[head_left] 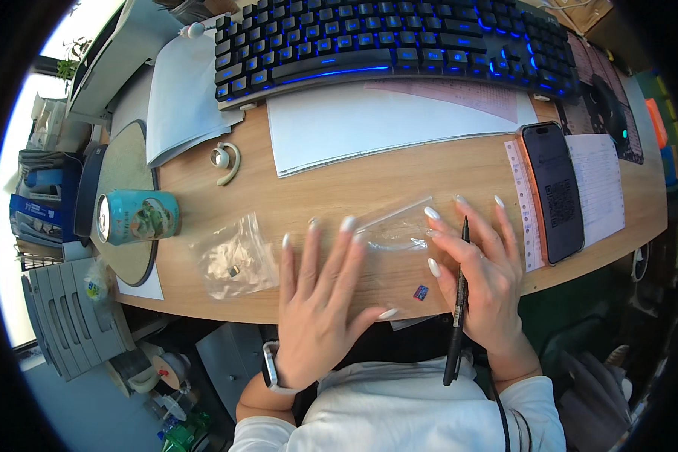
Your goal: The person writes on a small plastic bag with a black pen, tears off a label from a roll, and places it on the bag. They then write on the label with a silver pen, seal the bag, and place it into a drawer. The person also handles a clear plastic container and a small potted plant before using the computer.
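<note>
The left hand lies flat and spread on the wooden desk, palm down, its fingertips pinning the near edge of a small clear plastic bag. The right hand is also open, fingers fanned on the bag's right side, while a black pen sits tucked between its fingers, tip pointing away from the person. The bag lies smoothed between the two hands, near the desk's front edge. Nothing seems written on it yet, though its clear film makes that hard to judge, so the work looks to be at the flattening stage. A tiny blue and red chip rests on the desk just below the bag, outside it.

Counted: two clear bags, the second one crumpled to the left with a small dark piece inside; one pen; one chip lying loose; one teal can on its side; one phone; one backlit keyboard; one earpiece.
</note>
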Demonstrator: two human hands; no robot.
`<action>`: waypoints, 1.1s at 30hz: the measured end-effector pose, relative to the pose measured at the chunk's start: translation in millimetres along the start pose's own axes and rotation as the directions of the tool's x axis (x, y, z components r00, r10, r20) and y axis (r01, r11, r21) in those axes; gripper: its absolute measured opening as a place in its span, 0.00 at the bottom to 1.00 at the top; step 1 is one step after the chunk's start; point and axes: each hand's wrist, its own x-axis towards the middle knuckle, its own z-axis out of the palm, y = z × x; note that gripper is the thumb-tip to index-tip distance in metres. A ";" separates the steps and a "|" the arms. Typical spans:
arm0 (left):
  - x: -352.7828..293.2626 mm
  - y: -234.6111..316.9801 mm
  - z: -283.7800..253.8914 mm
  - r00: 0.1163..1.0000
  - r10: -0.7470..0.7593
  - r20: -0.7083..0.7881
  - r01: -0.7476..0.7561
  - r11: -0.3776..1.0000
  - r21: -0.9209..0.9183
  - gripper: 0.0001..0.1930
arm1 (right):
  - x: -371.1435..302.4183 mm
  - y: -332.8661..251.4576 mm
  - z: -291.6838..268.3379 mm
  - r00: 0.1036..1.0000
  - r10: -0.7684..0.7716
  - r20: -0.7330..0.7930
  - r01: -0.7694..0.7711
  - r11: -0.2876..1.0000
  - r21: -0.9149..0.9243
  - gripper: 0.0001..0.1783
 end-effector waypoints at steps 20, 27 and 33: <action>-2.3 1.1 4.6 0.995 -0.015 -0.094 0.000 0.986 -0.166 0.40 | 0.6 2.1 -3.4 1.000 0.011 0.011 -0.011 0.999 0.037 0.16; -55.6 -20.5 8.5 0.877 -0.118 -0.466 -0.072 0.926 -0.369 0.21 | 1.3 -14.5 2.9 1.000 0.000 0.008 0.000 0.998 -0.061 0.18; -91.2 -54.2 -27.1 0.670 -0.393 -0.630 0.225 0.916 -0.331 0.11 | -14.2 3.9 12.9 0.984 0.176 0.013 -0.168 0.909 0.381 0.19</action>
